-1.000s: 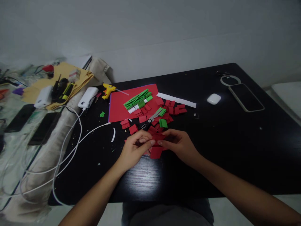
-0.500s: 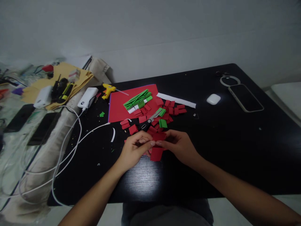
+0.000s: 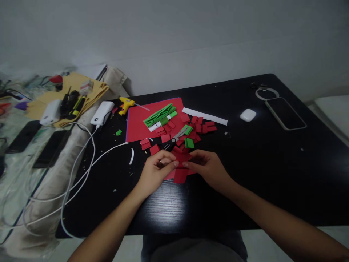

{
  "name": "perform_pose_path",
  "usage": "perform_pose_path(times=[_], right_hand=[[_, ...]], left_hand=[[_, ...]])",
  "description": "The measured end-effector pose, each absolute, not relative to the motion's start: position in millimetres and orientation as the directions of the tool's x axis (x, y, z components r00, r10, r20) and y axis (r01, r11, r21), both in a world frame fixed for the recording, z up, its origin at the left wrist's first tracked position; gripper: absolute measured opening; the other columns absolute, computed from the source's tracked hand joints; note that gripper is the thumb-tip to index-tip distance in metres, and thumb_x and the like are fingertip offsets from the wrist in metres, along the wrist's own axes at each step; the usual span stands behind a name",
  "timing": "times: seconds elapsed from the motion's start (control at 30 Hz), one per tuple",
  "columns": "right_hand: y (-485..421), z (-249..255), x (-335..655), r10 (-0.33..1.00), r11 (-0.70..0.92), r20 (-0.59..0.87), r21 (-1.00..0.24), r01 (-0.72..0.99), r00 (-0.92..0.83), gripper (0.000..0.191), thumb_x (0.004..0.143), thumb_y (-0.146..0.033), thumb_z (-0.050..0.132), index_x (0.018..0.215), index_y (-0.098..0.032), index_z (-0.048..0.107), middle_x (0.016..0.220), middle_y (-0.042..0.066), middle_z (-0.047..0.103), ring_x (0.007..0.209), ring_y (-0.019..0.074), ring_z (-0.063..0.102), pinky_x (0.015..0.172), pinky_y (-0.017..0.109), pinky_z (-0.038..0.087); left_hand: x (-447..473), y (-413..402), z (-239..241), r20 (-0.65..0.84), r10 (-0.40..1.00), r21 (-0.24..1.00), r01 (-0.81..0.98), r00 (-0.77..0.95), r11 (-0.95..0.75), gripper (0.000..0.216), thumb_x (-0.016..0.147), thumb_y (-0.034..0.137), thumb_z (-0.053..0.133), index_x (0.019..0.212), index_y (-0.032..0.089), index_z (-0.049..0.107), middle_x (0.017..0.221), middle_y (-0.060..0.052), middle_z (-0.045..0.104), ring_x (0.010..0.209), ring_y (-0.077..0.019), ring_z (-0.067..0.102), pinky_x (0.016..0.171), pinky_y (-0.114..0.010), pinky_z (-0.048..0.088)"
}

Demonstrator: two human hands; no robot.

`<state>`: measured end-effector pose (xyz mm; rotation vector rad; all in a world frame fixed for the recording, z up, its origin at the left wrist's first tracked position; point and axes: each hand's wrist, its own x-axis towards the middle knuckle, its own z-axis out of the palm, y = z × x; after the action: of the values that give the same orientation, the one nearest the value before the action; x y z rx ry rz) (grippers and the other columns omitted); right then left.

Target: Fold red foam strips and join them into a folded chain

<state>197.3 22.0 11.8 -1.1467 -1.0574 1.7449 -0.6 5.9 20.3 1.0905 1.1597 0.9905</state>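
Observation:
My left hand (image 3: 156, 171) and my right hand (image 3: 208, 168) meet over the near middle of the black table (image 3: 272, 174), fingers pinched on a folded red paper piece (image 3: 181, 175) between them. Just beyond my fingers lie scissors (image 3: 173, 141) among several small folded red paper pieces (image 3: 203, 126) and two green ones (image 3: 188, 142). Behind those is a red paper sheet (image 3: 137, 122) with folded green strips (image 3: 159, 114) on it.
A white paper strip (image 3: 204, 115), white earbud case (image 3: 248, 115) and phone (image 3: 285, 112) lie to the right. A yellow glue gun (image 3: 125, 103), a white power bank (image 3: 101, 112) and white cables (image 3: 79, 163) are at the left. Cluttered items sit beyond the table's left edge.
Both hands stay in place pinching the red paper; the piece has shifted slightly between the fingers. Nothing else on the table has moved.

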Motion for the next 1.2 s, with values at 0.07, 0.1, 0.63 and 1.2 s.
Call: perform_pose_path(times=[0.07, 0.1, 0.63, 1.2], right_hand=[[21.8, 11.6, 197.7, 0.908, -0.361, -0.304, -0.917, -0.168, -0.289, 0.026, 0.065, -0.034, 0.093, 0.081, -0.021, 0.077, 0.081, -0.001, 0.076, 0.077, 0.0162, 0.072, 0.078, 0.029, 0.058], [21.6, 11.5, 197.9, 0.906, -0.363, -0.304, -0.916, -0.17, -0.294, 0.026, 0.066, -0.034, 0.093, 0.082, -0.021, 0.078, 0.082, 0.0, 0.077, 0.079, 0.0169, 0.073, 0.079, 0.03, 0.058], [23.1, 16.1, 199.4, 0.905, -0.351, -0.291, -0.923, -0.158, -0.311, 0.014, 0.071, -0.027, 0.083, 0.084, -0.024, 0.084, 0.096, 0.003, 0.081, 0.093, 0.0222, 0.075, 0.091, 0.037, 0.058], [21.0, 13.0, 198.4, 0.893, -0.363, -0.288, -0.916, -0.173, -0.346, 0.025, 0.073, -0.032, 0.088, 0.095, -0.024, 0.081, 0.095, 0.001, 0.079, 0.087, 0.0169, 0.073, 0.084, 0.031, 0.059]], left_hand=[[-0.6, 5.7, 19.7, -0.192, 0.972, 0.979, -0.048, 0.133, 0.2, 0.021, 0.079, 0.029, 0.083, 0.083, 0.015, 0.068, 0.065, 0.003, 0.068, 0.058, -0.0082, 0.057, 0.059, -0.019, 0.043], [-0.7, 5.5, 19.4, -0.192, 0.972, 0.979, -0.048, 0.133, 0.2, 0.019, 0.079, 0.028, 0.083, 0.083, 0.015, 0.069, 0.066, 0.002, 0.068, 0.059, -0.0086, 0.059, 0.06, -0.019, 0.044], [-4.2, 8.2, 21.4, -0.188, 0.953, 0.976, -0.06, 0.239, 0.208, 0.011, 0.085, 0.024, 0.074, 0.092, 0.016, 0.072, 0.076, 0.0, 0.069, 0.068, -0.0114, 0.062, 0.068, -0.022, 0.046], [-1.7, 0.0, 21.6, -0.003, 0.992, 0.978, 0.207, 0.128, -0.023, 0.008, 0.087, 0.024, 0.071, 0.091, 0.016, 0.073, 0.079, -0.003, 0.072, 0.072, -0.0147, 0.064, 0.07, -0.026, 0.05]])
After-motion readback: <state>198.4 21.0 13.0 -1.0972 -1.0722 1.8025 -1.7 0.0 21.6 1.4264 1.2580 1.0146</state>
